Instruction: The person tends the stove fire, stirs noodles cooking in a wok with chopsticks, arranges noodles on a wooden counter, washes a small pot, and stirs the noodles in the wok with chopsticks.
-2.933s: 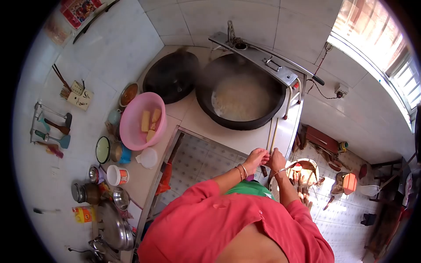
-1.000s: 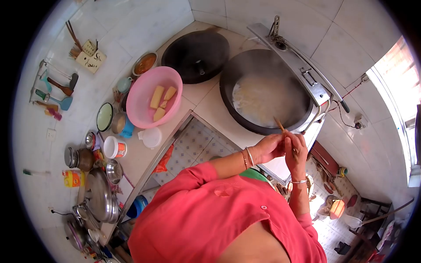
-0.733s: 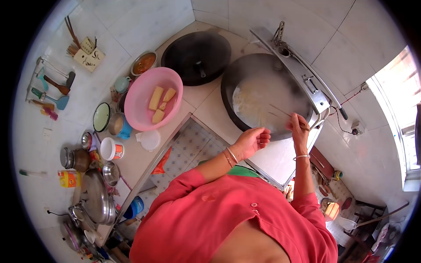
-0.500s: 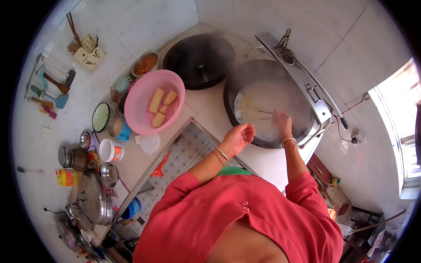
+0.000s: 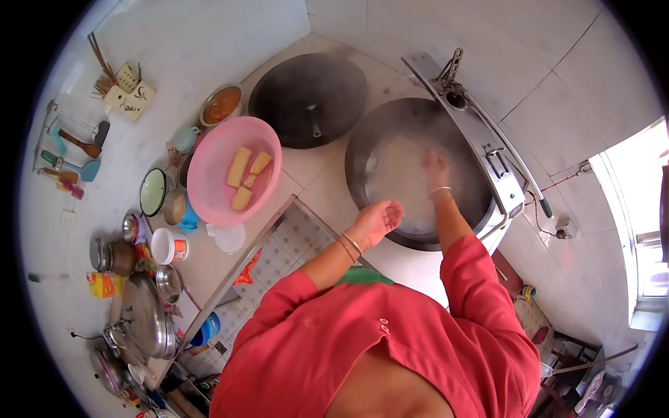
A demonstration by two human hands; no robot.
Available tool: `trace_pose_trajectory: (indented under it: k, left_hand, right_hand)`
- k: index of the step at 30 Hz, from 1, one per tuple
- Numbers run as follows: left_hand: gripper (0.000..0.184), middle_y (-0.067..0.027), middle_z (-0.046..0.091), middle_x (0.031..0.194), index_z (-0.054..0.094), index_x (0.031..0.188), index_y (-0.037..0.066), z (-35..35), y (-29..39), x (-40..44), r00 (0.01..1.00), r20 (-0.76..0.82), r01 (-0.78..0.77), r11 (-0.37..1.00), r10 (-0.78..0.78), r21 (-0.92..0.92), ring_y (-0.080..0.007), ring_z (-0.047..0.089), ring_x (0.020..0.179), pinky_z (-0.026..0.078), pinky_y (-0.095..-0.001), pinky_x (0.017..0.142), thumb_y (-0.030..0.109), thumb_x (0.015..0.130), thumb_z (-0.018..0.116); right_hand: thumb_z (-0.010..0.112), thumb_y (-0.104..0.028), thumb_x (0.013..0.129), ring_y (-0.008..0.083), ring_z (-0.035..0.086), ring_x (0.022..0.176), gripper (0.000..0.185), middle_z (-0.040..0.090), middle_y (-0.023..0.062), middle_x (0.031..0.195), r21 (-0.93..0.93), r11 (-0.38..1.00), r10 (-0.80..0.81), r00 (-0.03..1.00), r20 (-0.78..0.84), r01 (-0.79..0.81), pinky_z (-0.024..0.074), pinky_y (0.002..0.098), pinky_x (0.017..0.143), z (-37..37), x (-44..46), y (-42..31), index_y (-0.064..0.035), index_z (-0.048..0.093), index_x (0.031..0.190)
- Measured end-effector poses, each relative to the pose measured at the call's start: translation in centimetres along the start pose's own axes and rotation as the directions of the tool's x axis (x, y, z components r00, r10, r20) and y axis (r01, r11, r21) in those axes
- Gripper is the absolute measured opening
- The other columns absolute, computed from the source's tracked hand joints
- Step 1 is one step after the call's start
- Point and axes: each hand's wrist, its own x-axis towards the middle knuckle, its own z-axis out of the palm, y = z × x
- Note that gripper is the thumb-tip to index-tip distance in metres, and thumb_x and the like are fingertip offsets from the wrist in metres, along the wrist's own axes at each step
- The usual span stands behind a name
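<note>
At left, a round pink plastic basin (image 5: 214, 148) holds pale yellow, blocky chunks (image 5: 238, 168); behind it lies a wide black lid with a handle (image 5: 293, 87). The left hand (image 5: 375, 223) hangs at the near-left rim of a big, black, round wok (image 5: 356, 171), palm turned inward, fingers loosely curled and half spread, with nothing visible in its grasp. The right hand (image 5: 437, 167) reaches over the wok on a nearly straight arm (steam blurs it badly), so I cannot tell its grip or whether it holds anything. The step in hand seems to be work inside the steaming wok; the next move probably calls for keeping wrist and sleeve off the hot rim.
</note>
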Motion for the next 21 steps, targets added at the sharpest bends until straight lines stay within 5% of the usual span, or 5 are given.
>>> trace_pose_trajectory:
  k: [7, 9, 10, 12, 21]
  left_hand:
    - [0.023, -0.0090, 0.059, 0.098, 0.056, 0.100, 0.002, 0.4, -0.3, 0.4, 0.999, 0.025, 0.041, 0.999, -0.041, 0.005, -0.0192, 0.057, 0.090, 0.048, -0.0318, 0.078, 0.021, 0.091, 0.048]
    - [0.023, -0.0089, 0.059, 0.098, 0.056, 0.100, 0.002, 0.7, -0.5, 0.6, 0.998, 0.018, 0.058, 0.998, -0.058, 0.008, -0.0191, 0.057, 0.090, 0.048, -0.0319, 0.079, 0.021, 0.091, 0.048]
    - [0.023, -0.0089, 0.059, 0.098, 0.056, 0.100, 0.002, 0.9, -0.7, 0.5, 0.998, 0.023, 0.062, 0.998, -0.062, 0.011, -0.0191, 0.057, 0.090, 0.048, -0.0319, 0.079, 0.021, 0.091, 0.048]
    - [0.022, -0.0087, 0.060, 0.098, 0.056, 0.099, 0.002, 1.2, -0.9, 0.3, 0.997, 0.027, 0.077, 0.997, -0.077, -0.007, -0.0190, 0.058, 0.090, 0.048, -0.0315, 0.079, 0.021, 0.091, 0.047]
    - [0.021, -0.0083, 0.061, 0.095, 0.057, 0.098, 0.003, 1.1, -0.1, -0.6, 0.999, 0.016, 0.044, 0.999, -0.044, 0.018, -0.0189, 0.058, 0.089, 0.048, -0.0308, 0.078, 0.020, 0.091, 0.048]
  right_hand:
    - [0.056, -0.022, 0.087, 0.0104, 0.053, 0.055, 0.025, 0.058, -0.0002, 0.065, -0.575, 0.808, 0.092, 0.992, -0.092, -0.128, 0.0415, 0.0265, 0.051, -6.9, -2.2, -0.7, -0.0038, 0.059, 0.070]
    - [0.056, -0.018, 0.084, 0.0115, 0.054, 0.054, 0.019, 0.060, 0.0014, 0.065, -0.950, 0.249, 0.151, 0.962, 0.228, 0.186, 0.0424, 0.0264, 0.050, -9.8, -1.7, 5.3, -0.0025, 0.062, 0.075]
    - [0.056, -0.018, 0.084, 0.0115, 0.054, 0.054, 0.019, 0.060, 0.0014, 0.065, -0.952, 0.247, 0.149, 0.964, 0.221, 0.181, 0.0424, 0.0264, 0.050, -9.3, -2.7, 5.1, -0.0025, 0.062, 0.075]
    - [0.058, -0.017, 0.081, 0.0107, 0.053, 0.054, 0.018, 0.058, 0.0028, 0.064, -0.309, 0.902, 0.363, 0.918, 0.162, -0.302, 0.0425, 0.0244, 0.051, -6.1, -4.8, 5.2, -0.0006, 0.062, 0.075]
    - [0.059, -0.019, 0.083, 0.0099, 0.054, 0.057, 0.019, 0.060, 0.0030, 0.070, 0.165, 0.939, 0.299, 0.953, 0.039, -0.302, 0.0438, 0.0231, 0.053, -0.4, -2.0, -0.4, -0.0007, 0.063, 0.082]
